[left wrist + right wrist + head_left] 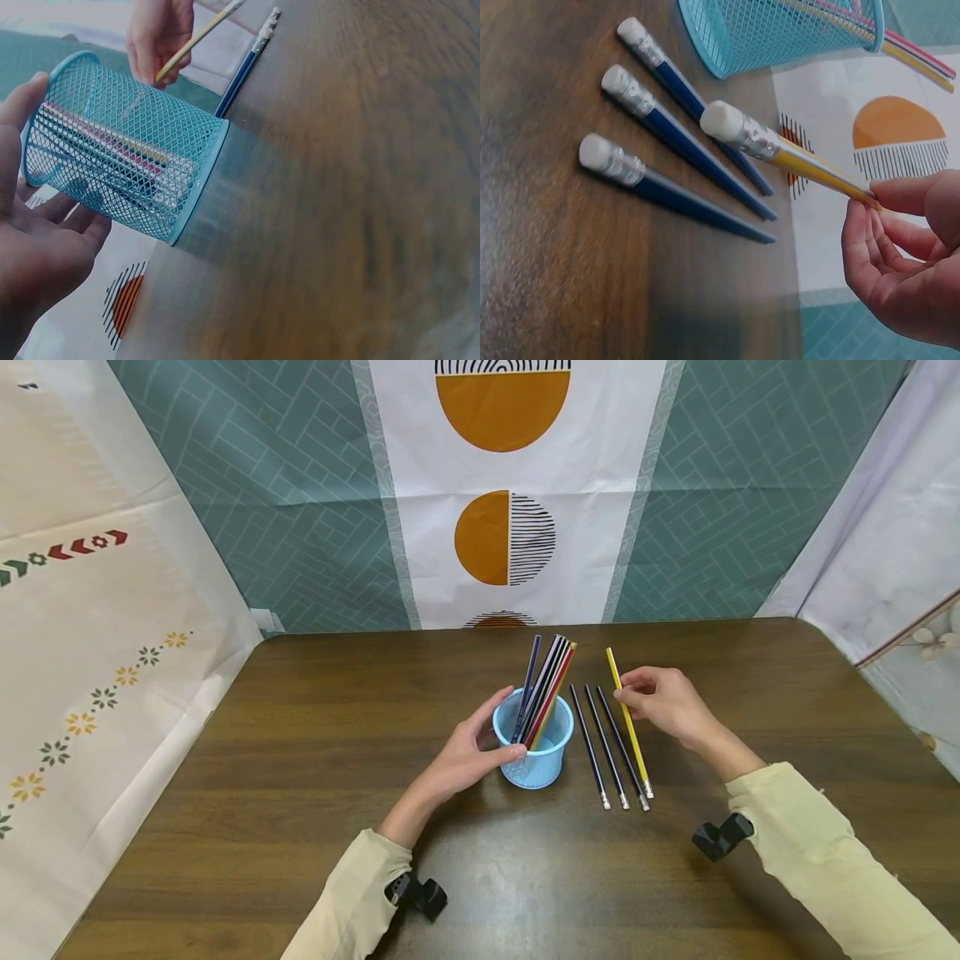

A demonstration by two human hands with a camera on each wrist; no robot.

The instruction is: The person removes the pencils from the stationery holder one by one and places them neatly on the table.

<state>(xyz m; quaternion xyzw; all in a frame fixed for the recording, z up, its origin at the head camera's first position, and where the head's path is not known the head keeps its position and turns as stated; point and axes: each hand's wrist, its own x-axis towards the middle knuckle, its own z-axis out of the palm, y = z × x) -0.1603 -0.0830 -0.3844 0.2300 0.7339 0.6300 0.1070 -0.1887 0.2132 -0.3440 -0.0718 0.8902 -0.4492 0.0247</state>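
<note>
My left hand (463, 758) holds a light blue mesh pencil cup (537, 772) at its left side, thumb near the front of the rim and fingers around the back. Several pencils (549, 689) lean inside the cup, among them red, black, blue and yellowish ones. To the right, my right hand (670, 700) pinches a yellow pencil (810, 166) between thumb and fingertips, its white eraser end towards me. In the right wrist view this pencil is raised above the table. Three dark blue pencils (612, 747) lie side by side between the cup and my right hand, erasers towards me.
Everything stands on a brown wooden table (300, 760). A patterned cloth (315, 502) hangs behind its far edge, and a light cloth (90, 693) hangs along the left. Dark wrist cameras (722, 837) are strapped to both sleeves.
</note>
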